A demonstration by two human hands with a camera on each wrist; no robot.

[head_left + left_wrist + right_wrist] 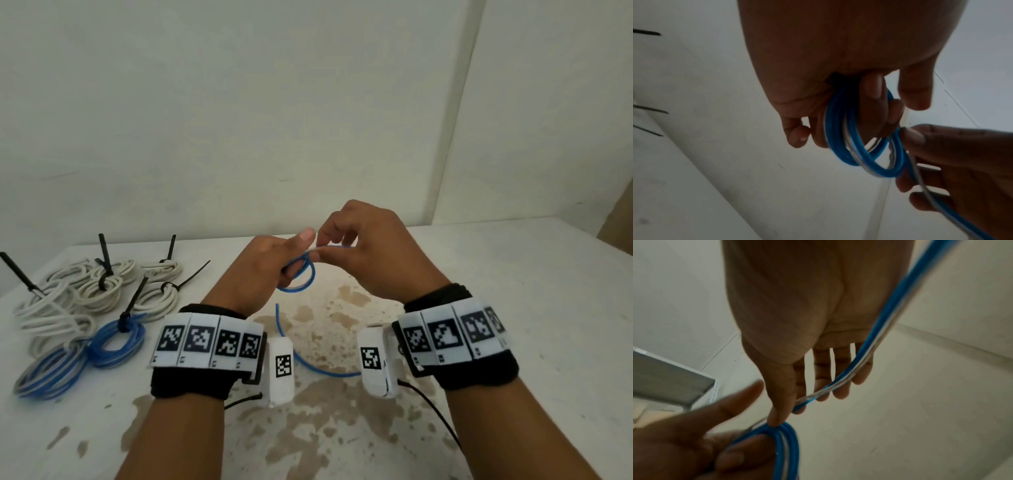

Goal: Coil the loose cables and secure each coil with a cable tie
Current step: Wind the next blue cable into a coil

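Two hands coiling a blue cable above the table
Left hand grips the small coil; right hand pinches the trailing length, whose springy loops could unwind if grip slackens

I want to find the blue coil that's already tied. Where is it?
In the head view, the tied blue coil lies on the table at the left, just left of the left hand's wristband, in front of the white coils.
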